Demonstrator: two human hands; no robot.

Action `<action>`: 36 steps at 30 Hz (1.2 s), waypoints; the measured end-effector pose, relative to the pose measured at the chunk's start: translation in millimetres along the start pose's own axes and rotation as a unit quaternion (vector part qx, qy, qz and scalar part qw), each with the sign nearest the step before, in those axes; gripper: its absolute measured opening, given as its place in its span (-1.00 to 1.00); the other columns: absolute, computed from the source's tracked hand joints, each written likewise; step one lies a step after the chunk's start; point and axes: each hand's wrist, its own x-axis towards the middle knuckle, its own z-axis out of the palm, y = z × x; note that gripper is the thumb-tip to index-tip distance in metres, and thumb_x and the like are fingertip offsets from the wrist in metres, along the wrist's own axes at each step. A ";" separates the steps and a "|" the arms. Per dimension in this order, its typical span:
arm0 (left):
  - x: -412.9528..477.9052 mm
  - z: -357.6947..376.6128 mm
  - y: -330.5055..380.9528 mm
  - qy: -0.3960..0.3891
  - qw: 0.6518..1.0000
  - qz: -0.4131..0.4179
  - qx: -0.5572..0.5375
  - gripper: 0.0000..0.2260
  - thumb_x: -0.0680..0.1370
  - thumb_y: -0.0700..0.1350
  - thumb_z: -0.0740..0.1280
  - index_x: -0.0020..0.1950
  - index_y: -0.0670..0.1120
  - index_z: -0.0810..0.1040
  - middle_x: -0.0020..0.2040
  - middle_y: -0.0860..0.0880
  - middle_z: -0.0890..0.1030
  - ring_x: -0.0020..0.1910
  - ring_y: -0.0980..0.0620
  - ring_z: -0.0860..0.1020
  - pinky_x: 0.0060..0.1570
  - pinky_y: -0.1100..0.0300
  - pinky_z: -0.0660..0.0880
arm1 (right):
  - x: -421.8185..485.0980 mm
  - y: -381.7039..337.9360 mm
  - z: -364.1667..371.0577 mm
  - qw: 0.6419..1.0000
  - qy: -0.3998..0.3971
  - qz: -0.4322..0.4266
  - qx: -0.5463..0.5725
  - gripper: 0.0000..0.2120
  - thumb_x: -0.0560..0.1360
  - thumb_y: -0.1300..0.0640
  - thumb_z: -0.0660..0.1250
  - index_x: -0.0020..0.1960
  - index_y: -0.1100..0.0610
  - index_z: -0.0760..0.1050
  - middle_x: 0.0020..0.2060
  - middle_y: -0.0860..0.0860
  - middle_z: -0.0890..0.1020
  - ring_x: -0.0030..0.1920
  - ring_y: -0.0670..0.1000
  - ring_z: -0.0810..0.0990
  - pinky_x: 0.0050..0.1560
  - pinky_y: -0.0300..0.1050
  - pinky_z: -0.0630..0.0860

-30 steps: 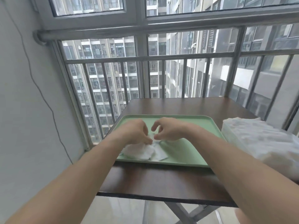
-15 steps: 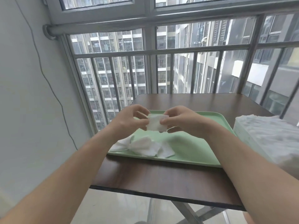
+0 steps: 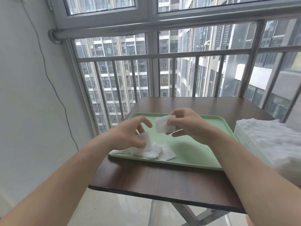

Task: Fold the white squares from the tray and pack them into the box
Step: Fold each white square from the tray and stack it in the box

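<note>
Above tray (image 3: 195, 152), one folded square (image 3: 162, 125).

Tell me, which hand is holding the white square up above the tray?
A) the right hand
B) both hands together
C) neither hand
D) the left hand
A: the right hand alone pinches the white square above the tray; the left hand is down at the pile.

Both forearms extend forward, bare, converging toward the centre. Left hand (image 3: 130, 135) is held palm-down with fingers curled and spread, thumb and index apart. Right hand (image 3: 187, 123) is raised slightly higher, thumb and fingertips pinched together, remaining fingers loosely bent.
</note>
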 end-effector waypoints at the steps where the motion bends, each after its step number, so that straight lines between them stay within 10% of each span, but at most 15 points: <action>1: -0.5 -1.7 -0.8 0.011 1.000 0.008 -0.015 -0.58 0.44 -0.24 0.48 0.19 0.14 0.51 0.00 0.00 0.56 -0.13 -0.01 0.60 -0.02 0.05 0.59 | 0.4 1.1 -0.3 1.000 0.009 0.001 -0.007 -0.96 0.55 0.30 0.33 0.00 0.23 0.52 -0.15 0.12 0.65 -0.22 0.05 0.68 -0.19 -0.10 0.59; 11: 9.6 9.5 23.0 0.135 0.961 0.081 -0.226 -0.52 0.38 -0.32 0.57 0.19 0.05 0.56 -0.15 -0.10 0.72 -0.04 -0.18 0.68 0.11 -0.09 0.60 | 1.9 3.3 0.8 1.000 -0.013 -0.012 0.022 -0.88 0.51 0.33 0.42 0.04 0.31 0.64 -0.22 0.15 0.65 -0.30 -0.02 0.57 -0.17 -0.19 0.59; 31: 26.6 16.5 31.0 0.210 0.967 0.093 -0.109 -0.50 0.33 -0.07 0.65 0.17 0.11 0.53 -0.17 0.08 0.63 -0.24 0.08 0.63 -0.12 0.10 0.62 | -0.6 -1.9 -4.7 0.991 -0.075 0.010 0.107 -0.64 0.54 0.00 0.40 0.11 0.31 0.62 -0.04 0.21 0.69 -0.07 0.09 0.66 -0.01 -0.06 0.60; 36: 21.3 13.3 23.0 0.161 0.984 0.029 -0.070 -0.63 0.48 0.07 0.50 0.19 0.03 0.48 -0.08 0.05 0.64 -0.13 0.09 0.63 -0.06 0.12 0.57 | -0.4 2.0 -7.0 0.997 -0.049 -0.011 0.055 -0.74 0.51 0.22 0.45 0.13 0.36 0.56 0.02 0.27 0.69 -0.03 0.08 0.67 -0.03 -0.10 0.63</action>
